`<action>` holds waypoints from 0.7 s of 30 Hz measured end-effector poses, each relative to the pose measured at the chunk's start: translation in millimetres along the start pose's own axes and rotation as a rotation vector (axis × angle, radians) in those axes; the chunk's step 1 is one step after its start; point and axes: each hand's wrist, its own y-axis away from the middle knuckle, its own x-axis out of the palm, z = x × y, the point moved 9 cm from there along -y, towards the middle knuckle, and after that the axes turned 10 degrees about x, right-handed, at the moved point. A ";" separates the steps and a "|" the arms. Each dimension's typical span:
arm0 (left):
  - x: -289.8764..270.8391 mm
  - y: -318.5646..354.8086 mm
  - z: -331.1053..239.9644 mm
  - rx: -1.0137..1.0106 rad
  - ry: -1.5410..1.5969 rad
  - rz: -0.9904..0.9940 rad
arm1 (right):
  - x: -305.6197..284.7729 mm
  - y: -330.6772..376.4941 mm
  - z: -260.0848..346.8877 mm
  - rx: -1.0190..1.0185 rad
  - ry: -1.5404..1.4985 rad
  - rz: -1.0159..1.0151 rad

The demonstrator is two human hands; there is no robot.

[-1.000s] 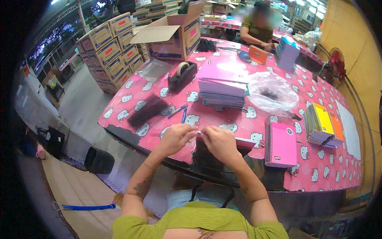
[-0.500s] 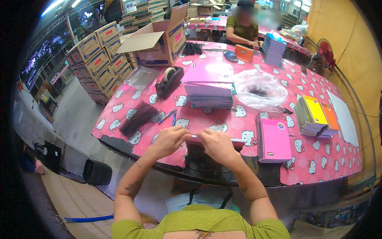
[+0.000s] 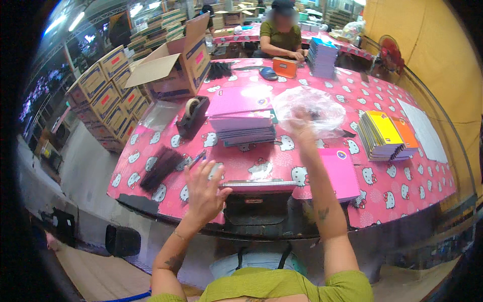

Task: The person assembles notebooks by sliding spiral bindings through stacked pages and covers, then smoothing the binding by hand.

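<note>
My left hand (image 3: pixel 205 194) has its fingers spread, with the thumb by the left end of a thin purple-edged notebook (image 3: pixel 259 186). That notebook lies along the table's front edge, above a black machine (image 3: pixel 255 209). My right hand (image 3: pixel 303 128) is stretched forward over the front of a clear plastic bag (image 3: pixel 287 103) with small dark things in it. Motion smears its fingers, so I cannot see whether they hold anything. Under my right forearm lies a pink spiral notebook stack (image 3: pixel 338 173). A taller stack of purple notebooks (image 3: pixel 241 108) stands between my hands, farther back.
Left of my left hand lie a bundle of thin black strands (image 3: pixel 161 168) and pens (image 3: pixel 197 159). A tape dispenser (image 3: pixel 192 118) and an open carton (image 3: pixel 176 70) stand behind. Yellow notebooks (image 3: pixel 383 133) are at right. A co-worker (image 3: pixel 282 38) sits across the table.
Both hands have left the notebook's edge. My right hand has swung forward and right to the plastic bag; my left has drawn slightly left, fingers spreading. The view has shifted a little.
</note>
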 end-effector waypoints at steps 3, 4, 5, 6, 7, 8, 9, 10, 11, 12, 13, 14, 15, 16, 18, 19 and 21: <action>-19.8 25.3 21.0 -0.127 0.064 -0.037 | -57.2 -62.3 -60.4 0.527 -0.694 -0.194; -17.0 18.3 19.3 -0.127 0.115 -0.066 | -96.8 -87.2 -98.6 0.609 -0.809 -0.301; -12.8 7.8 16.1 -0.119 0.178 -0.104 | -144.5 -106.3 -133.5 0.620 -0.860 -0.453; -10.9 2.1 14.9 -0.113 0.201 -0.133 | -178.5 -122.5 -163.8 0.625 -0.883 -0.567; -13.6 -4.7 13.3 -0.099 0.240 -0.165 | -217.4 -134.2 -169.4 0.588 -0.883 -0.657; -17.4 -5.7 14.2 -0.099 0.265 -0.185 | -240.5 -142.1 -178.8 0.568 -0.869 -0.706; -21.1 -0.8 19.3 -0.124 0.254 -0.179 | -231.0 -158.0 -194.3 0.570 -0.850 -0.688; -24.8 4.9 25.0 -0.152 0.263 -0.189 | -220.8 -168.3 -198.6 0.565 -0.829 -0.672; -26.0 9.3 30.8 -0.175 0.282 -0.204 | -214.8 -178.5 -198.0 0.535 -0.787 -0.673; -29.2 14.9 36.1 -0.206 0.287 -0.207 | -193.7 -188.1 -199.8 0.523 -0.752 -0.663; -33.7 19.3 40.0 -0.228 0.256 -0.191 | -158.7 -196.8 -196.9 0.556 -0.720 -0.665; -41.4 28.1 44.3 -0.268 0.208 -0.159 | -107.8 -199.1 -199.2 0.615 -0.689 -0.654; -47.9 33.2 45.9 -0.292 0.184 -0.136 | -81.9 -199.2 -198.1 0.652 -0.652 -0.663; -43.6 26.8 43.7 -0.299 0.232 -0.143 | -104.5 -212.9 -190.6 0.618 -0.685 -0.619; -35.2 16.3 40.7 -0.238 0.284 -0.112 | -132.8 -232.8 -185.9 0.553 -0.680 -0.609; -33.3 13.9 38.7 -0.218 0.297 -0.089 | -136.1 -242.2 -188.7 0.536 -0.679 -0.591; -24.9 8.9 30.0 -0.207 0.328 0.051 | -141.7 -252.0 -204.4 0.535 -0.615 -0.594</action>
